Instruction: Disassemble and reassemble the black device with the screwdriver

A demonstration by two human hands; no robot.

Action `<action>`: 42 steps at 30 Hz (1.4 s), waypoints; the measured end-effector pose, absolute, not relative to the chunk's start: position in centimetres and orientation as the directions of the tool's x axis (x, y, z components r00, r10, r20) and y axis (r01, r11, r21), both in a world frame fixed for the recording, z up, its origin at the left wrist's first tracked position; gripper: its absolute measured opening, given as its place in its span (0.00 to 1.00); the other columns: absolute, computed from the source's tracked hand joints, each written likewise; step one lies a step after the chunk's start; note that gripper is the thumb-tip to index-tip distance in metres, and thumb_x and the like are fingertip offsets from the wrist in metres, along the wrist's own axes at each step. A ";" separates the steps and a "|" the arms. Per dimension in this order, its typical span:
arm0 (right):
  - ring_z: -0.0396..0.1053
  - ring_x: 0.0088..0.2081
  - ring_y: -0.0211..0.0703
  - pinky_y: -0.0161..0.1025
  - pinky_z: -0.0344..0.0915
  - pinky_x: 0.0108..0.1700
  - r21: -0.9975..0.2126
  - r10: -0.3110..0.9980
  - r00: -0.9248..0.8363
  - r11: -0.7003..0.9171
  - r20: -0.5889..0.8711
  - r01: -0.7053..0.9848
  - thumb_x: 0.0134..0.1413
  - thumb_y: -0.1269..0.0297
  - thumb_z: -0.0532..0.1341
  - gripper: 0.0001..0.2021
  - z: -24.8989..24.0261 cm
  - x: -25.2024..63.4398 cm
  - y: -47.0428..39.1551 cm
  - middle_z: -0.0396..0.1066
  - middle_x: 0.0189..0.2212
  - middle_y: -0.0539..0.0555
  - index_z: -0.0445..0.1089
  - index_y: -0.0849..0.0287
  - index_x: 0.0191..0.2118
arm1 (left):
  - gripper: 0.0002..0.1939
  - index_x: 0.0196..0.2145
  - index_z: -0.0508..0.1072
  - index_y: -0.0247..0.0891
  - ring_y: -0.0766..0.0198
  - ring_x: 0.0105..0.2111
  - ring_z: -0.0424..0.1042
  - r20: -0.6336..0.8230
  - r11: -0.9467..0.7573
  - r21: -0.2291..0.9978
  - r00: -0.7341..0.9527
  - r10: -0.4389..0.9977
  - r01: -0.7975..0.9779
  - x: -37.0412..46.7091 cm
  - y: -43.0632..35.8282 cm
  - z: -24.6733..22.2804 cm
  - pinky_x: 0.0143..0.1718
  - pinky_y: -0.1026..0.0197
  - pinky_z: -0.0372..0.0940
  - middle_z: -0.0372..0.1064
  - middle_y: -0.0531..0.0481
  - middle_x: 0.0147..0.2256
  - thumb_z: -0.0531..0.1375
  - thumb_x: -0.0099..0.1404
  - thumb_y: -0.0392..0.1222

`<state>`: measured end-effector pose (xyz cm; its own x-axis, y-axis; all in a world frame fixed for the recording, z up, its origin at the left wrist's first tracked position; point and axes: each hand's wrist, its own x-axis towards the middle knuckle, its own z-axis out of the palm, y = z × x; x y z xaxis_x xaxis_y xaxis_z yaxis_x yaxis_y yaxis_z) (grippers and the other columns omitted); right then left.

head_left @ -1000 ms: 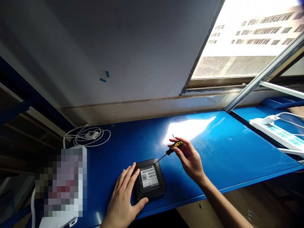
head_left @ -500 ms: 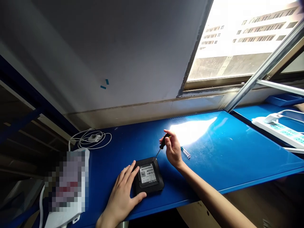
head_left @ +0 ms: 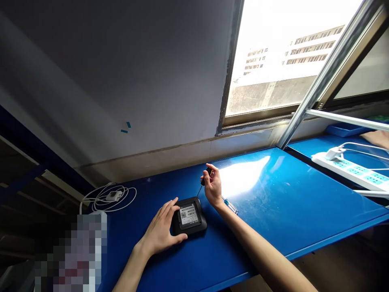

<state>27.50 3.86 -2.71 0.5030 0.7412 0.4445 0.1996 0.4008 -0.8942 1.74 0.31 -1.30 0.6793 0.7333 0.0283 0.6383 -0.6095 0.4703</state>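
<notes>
A black square device [head_left: 201,225] lies on the blue table with a white barcode label [head_left: 189,215] facing up. My left hand [head_left: 161,227] rests along its left side, fingers stretched and thumb apart, touching the edge. In my right hand [head_left: 213,187] is a screwdriver [head_left: 206,177] with a black and yellow handle. Its shaft slants down to the device's far right corner, where the tip meets the casing. Whether a screw sits under the tip is too small to tell. Partly behind my right wrist lies a second screwdriver [head_left: 231,206] with a clear blue handle.
A coiled white cable with an adapter [head_left: 114,196] lies at the back left, above a white, blurred-out object [head_left: 103,235]. At right, a white power strip [head_left: 349,167], a blue tray [head_left: 346,129] and another person's arm [head_left: 378,138] show beyond a metal frame post [head_left: 299,121].
The view has shifted a little, so more of the right side shows. My right hand keeps the screwdriver at the same corner, and my left hand stays on the device.
</notes>
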 end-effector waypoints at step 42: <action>0.77 0.39 0.45 0.43 0.78 0.37 -0.928 0.718 0.608 0.361 0.339 0.091 0.70 0.49 0.54 0.20 -2.2 28.3 1.5 0.72 0.44 0.54 0.67 0.51 0.60 | 0.55 0.74 0.49 0.45 0.42 0.74 0.38 -0.172 -0.491 0.557 0.672 0.720 0.669 1.8 1.3 -1.7 0.72 0.34 0.48 0.41 0.45 0.75 0.71 0.59 0.57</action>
<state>28.31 1.52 -2.23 0.6075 0.7184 0.3389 0.0911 0.3608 -0.9282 1.83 1.33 -1.71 0.6718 0.7205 -0.1719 0.6693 -0.4912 0.5574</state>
